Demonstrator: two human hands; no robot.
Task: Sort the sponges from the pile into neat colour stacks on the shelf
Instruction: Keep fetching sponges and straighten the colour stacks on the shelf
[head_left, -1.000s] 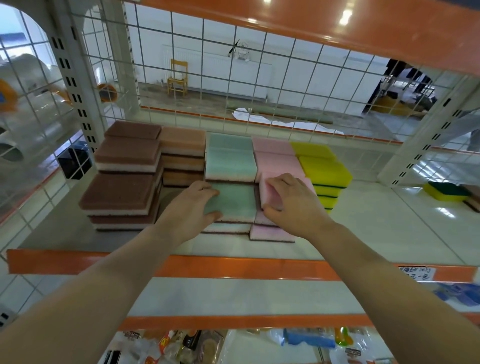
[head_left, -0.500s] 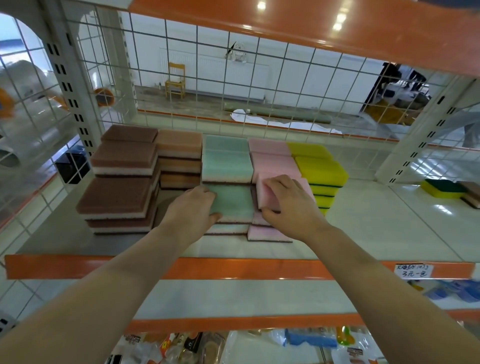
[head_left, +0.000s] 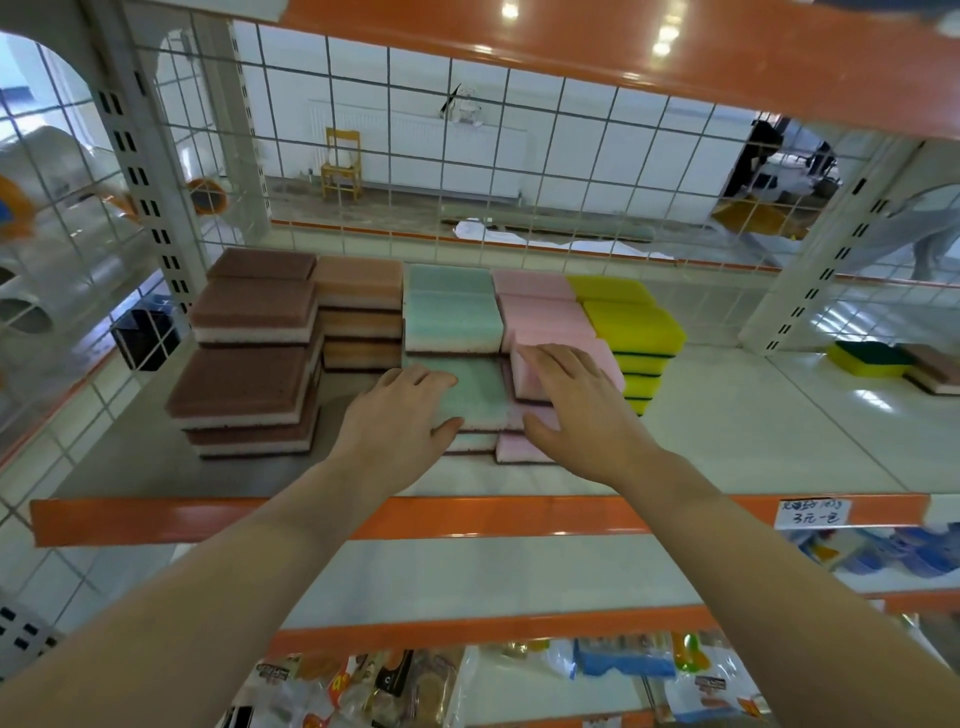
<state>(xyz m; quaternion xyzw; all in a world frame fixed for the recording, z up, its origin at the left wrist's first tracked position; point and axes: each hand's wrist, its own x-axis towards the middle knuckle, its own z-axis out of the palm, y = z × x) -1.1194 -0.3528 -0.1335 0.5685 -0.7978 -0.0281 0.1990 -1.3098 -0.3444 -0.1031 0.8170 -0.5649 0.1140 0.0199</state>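
Sponges stand in colour stacks on the white shelf: brown stacks at left, orange-tan, green, pink and yellow. My left hand rests on the front green sponge, fingers over its left edge and thumb at its front. My right hand lies on the front pink sponge, fingers across its top and thumb down its near side. Lower sponges of both front stacks are partly hidden by my hands.
A yellow-green sponge and a brown one lie apart at the far right of the shelf. Wire mesh closes the back and left side. An orange beam runs overhead, another along the shelf front. Packaged goods fill the lower shelf.
Both hands stay on the front green and pink sponges; they have edged slightly back, squaring the sponges against the stacks. The camera view has shifted a little.
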